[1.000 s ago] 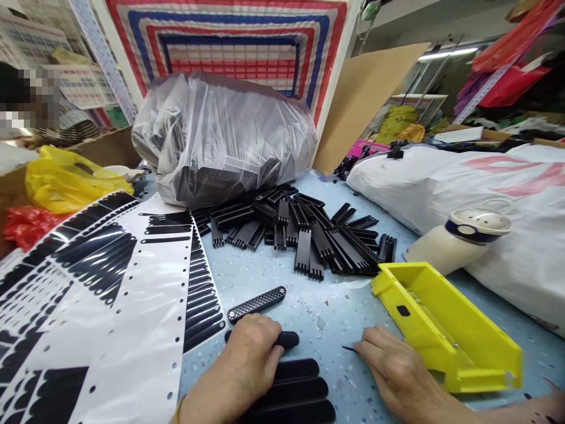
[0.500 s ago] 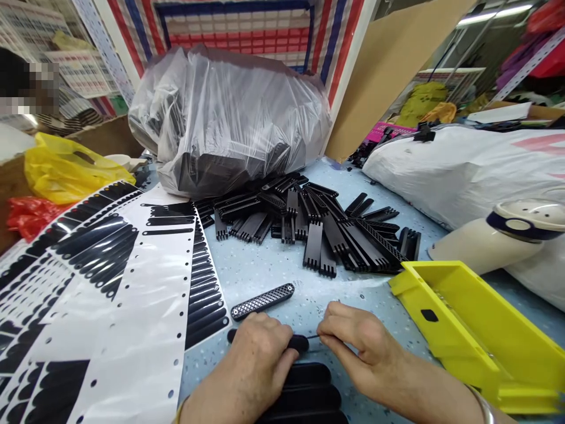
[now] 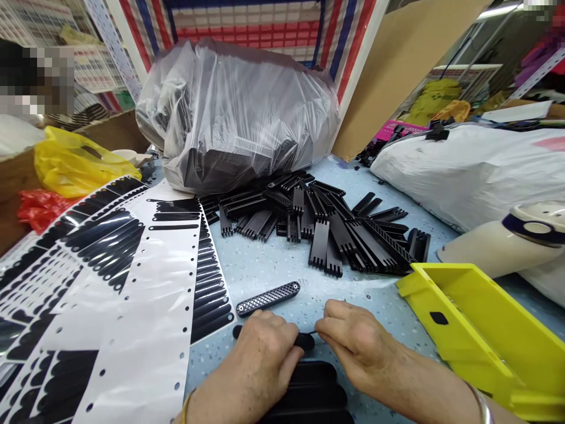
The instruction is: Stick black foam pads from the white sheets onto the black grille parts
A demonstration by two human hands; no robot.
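My left hand is closed over a long black piece with rounded ends, pressing it near the table; its middle is hidden under my fingers. At that piece's right end, my right hand pinches a thin dark strip, too small to name exactly. Just beyond my left hand lies a black piece with a silvery diamond pattern and a screw-like dot at each end. Several black round-ended pieces lie side by side below my hands, partly covered by the left one.
White sheets with black oblong stickers spread over the left side. A pile of black slotted plastic pieces lies ahead, before a clear plastic bag. To the right are a yellow bin, a cream bottle and a white sack.
The whole view has shifted slightly, so things appear a little further right. Both hands keep nearly the same grip and place on the black piece.
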